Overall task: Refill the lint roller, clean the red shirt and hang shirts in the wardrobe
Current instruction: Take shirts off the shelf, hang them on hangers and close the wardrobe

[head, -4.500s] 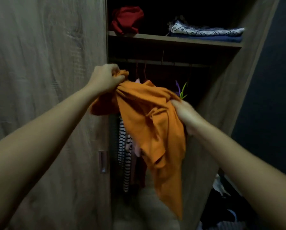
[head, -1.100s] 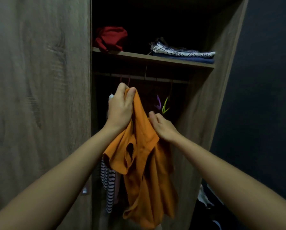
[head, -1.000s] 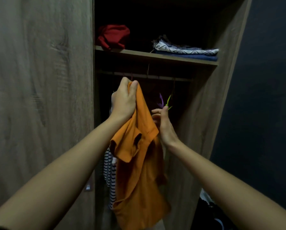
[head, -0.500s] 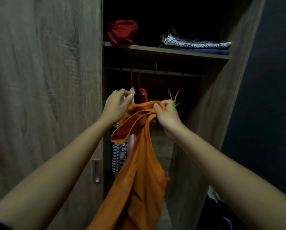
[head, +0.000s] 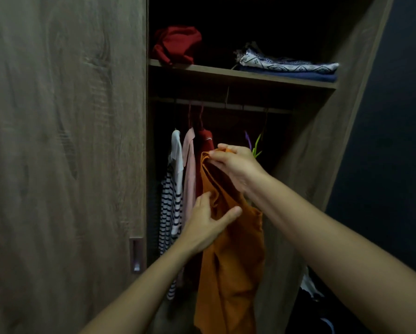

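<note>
Orange shirt [head: 233,256] hangs below the wardrobe [head: 322,145] rail [head: 226,107], its top pinched by the right hand [head: 236,165]. Left hand [head: 207,220], dropped from the collar, spreads on the cloth; whether it grips is unclear. On the rail hang a striped shirt [head: 170,203], pink shirt [head: 189,169] and red shirt [head: 205,145]; above it lie a red bundle [head: 177,48] and folded cloths [head: 289,68].

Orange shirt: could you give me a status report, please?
Right hand pinches orange shirt at top edge; left hand on fabric lower down, grip unclear. Shirt not on rail, no hanger seen in it. Hung clothes close on its left.
</note>
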`<action>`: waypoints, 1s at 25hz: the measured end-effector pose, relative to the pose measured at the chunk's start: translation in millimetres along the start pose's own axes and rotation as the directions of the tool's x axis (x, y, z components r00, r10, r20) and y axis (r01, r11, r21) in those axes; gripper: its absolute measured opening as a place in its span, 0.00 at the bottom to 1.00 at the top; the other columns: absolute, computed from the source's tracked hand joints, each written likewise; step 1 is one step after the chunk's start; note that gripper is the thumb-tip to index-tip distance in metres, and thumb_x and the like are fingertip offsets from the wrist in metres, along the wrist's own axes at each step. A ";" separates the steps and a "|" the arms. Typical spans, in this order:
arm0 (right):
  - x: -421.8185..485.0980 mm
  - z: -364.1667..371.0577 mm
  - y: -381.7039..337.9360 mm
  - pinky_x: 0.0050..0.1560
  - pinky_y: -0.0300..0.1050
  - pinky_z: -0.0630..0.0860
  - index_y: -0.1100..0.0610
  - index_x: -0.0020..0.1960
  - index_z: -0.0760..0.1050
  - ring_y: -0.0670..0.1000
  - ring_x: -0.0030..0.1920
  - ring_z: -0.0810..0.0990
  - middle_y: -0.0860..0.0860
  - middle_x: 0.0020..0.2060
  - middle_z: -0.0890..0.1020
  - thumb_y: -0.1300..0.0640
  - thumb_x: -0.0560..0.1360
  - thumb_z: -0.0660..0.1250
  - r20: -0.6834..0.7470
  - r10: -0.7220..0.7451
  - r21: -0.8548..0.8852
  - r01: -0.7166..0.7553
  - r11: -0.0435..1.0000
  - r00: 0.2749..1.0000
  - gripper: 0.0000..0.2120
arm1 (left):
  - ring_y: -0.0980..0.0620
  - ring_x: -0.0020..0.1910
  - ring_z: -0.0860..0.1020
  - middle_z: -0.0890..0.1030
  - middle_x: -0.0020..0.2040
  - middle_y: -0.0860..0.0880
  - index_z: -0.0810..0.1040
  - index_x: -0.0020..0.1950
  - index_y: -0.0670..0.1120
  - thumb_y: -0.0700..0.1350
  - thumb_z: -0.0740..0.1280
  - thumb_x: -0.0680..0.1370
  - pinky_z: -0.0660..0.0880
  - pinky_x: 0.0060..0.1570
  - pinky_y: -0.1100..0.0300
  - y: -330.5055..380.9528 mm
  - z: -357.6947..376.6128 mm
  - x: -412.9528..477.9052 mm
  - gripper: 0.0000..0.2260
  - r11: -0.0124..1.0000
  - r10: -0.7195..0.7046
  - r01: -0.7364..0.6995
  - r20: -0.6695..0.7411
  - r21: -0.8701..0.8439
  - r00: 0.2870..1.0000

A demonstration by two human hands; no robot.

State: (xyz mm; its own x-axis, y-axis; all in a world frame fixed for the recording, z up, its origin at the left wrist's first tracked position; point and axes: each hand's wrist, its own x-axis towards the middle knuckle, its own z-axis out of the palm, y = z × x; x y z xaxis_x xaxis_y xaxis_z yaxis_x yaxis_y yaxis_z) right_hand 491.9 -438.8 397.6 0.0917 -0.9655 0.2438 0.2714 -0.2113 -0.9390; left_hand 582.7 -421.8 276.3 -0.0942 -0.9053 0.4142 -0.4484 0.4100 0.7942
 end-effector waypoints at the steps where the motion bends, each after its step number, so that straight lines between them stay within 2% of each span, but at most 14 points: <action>1: -0.3 -3.8 -2.5 0.47 0.38 0.79 0.62 0.60 0.70 0.50 0.43 0.81 0.56 0.42 0.79 0.71 0.71 0.67 0.012 0.004 -0.031 -0.004 1.000 1.000 0.19 | 0.55 0.63 0.70 0.70 0.65 0.54 0.62 0.70 0.49 0.74 0.62 0.62 0.70 0.62 0.54 3.5 11.3 3.3 0.44 0.999 -0.026 0.023 -0.051 -0.045 0.998; 3: 1.2 -15.0 -9.3 0.48 0.39 0.79 0.59 0.59 0.70 0.52 0.47 0.81 0.57 0.44 0.80 0.72 0.69 0.69 -0.022 0.004 -0.122 -0.007 0.993 1.000 0.21 | 0.54 0.57 0.74 0.74 0.59 0.52 0.65 0.64 0.48 0.63 0.69 0.67 0.73 0.57 0.57 4.1 29.3 13.9 0.33 0.990 -0.042 0.020 -0.161 -0.138 0.986; 5: 7.8 -39.4 -15.9 0.47 0.39 0.80 0.62 0.57 0.73 0.53 0.48 0.81 0.59 0.47 0.80 0.70 0.70 0.69 -0.085 -0.018 -0.197 0.001 0.980 0.996 0.16 | 0.50 0.49 0.78 0.79 0.49 0.48 0.72 0.57 0.44 0.46 0.68 0.72 0.74 0.51 0.55 2.6 34.7 26.7 0.15 0.996 0.033 -0.050 -0.230 -0.068 0.973; 6: 11.2 -56.4 -19.8 0.45 0.38 0.81 0.64 0.55 0.75 0.52 0.47 0.82 0.60 0.48 0.80 0.67 0.71 0.69 -0.114 -0.044 -0.272 0.011 0.962 0.993 0.13 | 0.48 0.45 0.78 0.80 0.45 0.47 0.74 0.53 0.42 0.41 0.65 0.72 0.75 0.49 0.55 0.5 32.7 33.1 0.10 0.997 0.073 -0.075 -0.214 -0.002 0.974; 7: 14.4 -75.5 -23.6 0.43 0.38 0.81 0.63 0.53 0.77 0.51 0.44 0.83 0.59 0.48 0.81 0.63 0.72 0.70 -0.136 -0.092 -0.413 0.028 0.910 0.986 0.10 | 0.48 0.44 0.79 0.80 0.43 0.46 0.76 0.52 0.42 0.37 0.64 0.73 0.74 0.48 0.57 -1.0 25.8 37.9 0.09 0.994 0.090 -0.079 -0.160 0.070 0.983; 8: 15.9 -95.6 -27.6 0.42 0.38 0.81 0.61 0.50 0.79 0.49 0.42 0.83 0.56 0.46 0.82 0.60 0.72 0.71 -0.142 -0.160 -0.600 0.043 0.798 0.977 0.08 | 0.49 0.45 0.79 0.80 0.44 0.48 0.78 0.54 0.43 0.35 0.64 0.74 0.72 0.47 0.61 -3.1 16.2 42.8 0.11 0.986 0.091 -0.079 -0.079 0.149 0.993; 9: 16.6 -115.6 -31.2 0.42 0.40 0.81 0.58 0.49 0.80 0.48 0.41 0.84 0.54 0.45 0.83 0.57 0.72 0.71 -0.125 -0.228 -0.765 0.053 0.642 0.965 0.07 | 0.50 0.47 0.79 0.80 0.45 0.49 0.79 0.56 0.44 0.34 0.64 0.74 0.70 0.47 0.64 -4.9 6.5 48.7 0.13 0.971 0.094 -0.091 -0.002 0.223 0.996; 11: 17.0 -146.2 -35.7 0.48 0.45 0.81 0.54 0.50 0.80 0.48 0.41 0.83 0.51 0.44 0.83 0.55 0.72 0.70 -0.062 -0.276 -0.917 0.055 0.395 0.959 0.08 | 0.50 0.49 0.79 0.81 0.47 0.49 0.80 0.57 0.46 0.33 0.64 0.75 0.70 0.47 0.63 -4.2 -15.1 63.4 0.14 0.942 0.101 -0.111 0.050 0.317 0.994; 14: 20.8 -171.6 -34.2 0.51 0.47 0.79 0.51 0.55 0.78 0.48 0.44 0.82 0.51 0.48 0.82 0.54 0.74 0.67 -0.030 -0.209 -0.962 0.028 0.271 0.977 0.10 | 0.51 0.48 0.77 0.80 0.48 0.48 0.79 0.57 0.45 0.35 0.63 0.76 0.72 0.50 0.59 12.1 -38.0 87.1 0.12 0.923 0.169 -0.177 0.052 0.341 0.984; 17: 32.7 -187.9 -37.2 0.48 0.47 0.80 0.50 0.53 0.77 0.50 0.46 0.81 0.52 0.49 0.81 0.56 0.75 0.65 -0.033 -0.197 -0.989 -0.004 0.146 0.980 0.08 | 0.51 0.45 0.76 0.78 0.42 0.51 0.80 0.53 0.44 0.39 0.63 0.77 0.71 0.47 0.58 30.6 -41.4 108.6 0.08 0.918 0.215 -0.220 0.052 0.331 0.975; 20: 43.1 -201.4 -41.3 0.40 0.42 0.77 0.51 0.47 0.76 0.48 0.40 0.79 0.53 0.45 0.80 0.58 0.75 0.65 -0.019 -0.274 -0.998 -0.002 0.062 0.962 0.03 | 0.47 0.44 0.79 0.80 0.41 0.46 0.80 0.49 0.43 0.48 0.66 0.76 0.76 0.47 0.51 39.7 -35.4 128.8 0.09 0.973 0.116 -0.118 0.021 0.196 0.993; 22: 51.7 -211.5 -45.2 0.41 0.39 0.73 0.52 0.46 0.75 0.47 0.43 0.75 0.52 0.48 0.75 0.61 0.74 0.65 0.044 -0.408 -0.998 0.062 0.032 0.912 0.04 | 0.45 0.45 0.80 0.81 0.44 0.41 0.79 0.49 0.43 0.53 0.65 0.76 0.77 0.50 0.47 41.3 -31.6 141.1 0.14 0.991 0.064 -0.068 0.040 0.114 0.997; 23: 56.0 -216.9 -49.3 0.41 0.36 0.71 0.53 0.44 0.74 0.47 0.44 0.73 0.51 0.48 0.72 0.64 0.73 0.64 0.078 -0.432 -0.992 0.112 0.054 0.898 0.06 | 0.44 0.47 0.80 0.81 0.46 0.41 0.79 0.49 0.43 0.54 0.65 0.76 0.77 0.51 0.46 41.9 -30.3 146.9 0.15 0.995 0.058 -0.061 0.048 0.077 0.997; 25: 65.8 -227.5 -58.6 0.42 0.34 0.69 0.54 0.38 0.74 0.49 0.47 0.74 0.51 0.49 0.73 0.70 0.71 0.61 0.149 -0.347 -0.976 0.194 0.099 0.926 0.12 | 0.47 0.48 0.80 0.81 0.46 0.44 0.79 0.50 0.46 0.52 0.63 0.78 0.76 0.54 0.48 42.7 -26.6 157.2 0.11 0.996 0.074 -0.076 0.067 0.039 0.995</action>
State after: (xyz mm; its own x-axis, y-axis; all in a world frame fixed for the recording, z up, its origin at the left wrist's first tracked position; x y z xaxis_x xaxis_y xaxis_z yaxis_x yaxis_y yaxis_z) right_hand 264.1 -524.5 413.5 0.1334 -0.7983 0.5873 -0.8904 -0.3568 -0.2827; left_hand 572.3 -543.6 387.1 -0.1866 -0.8780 0.4408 -0.4741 0.4734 0.7423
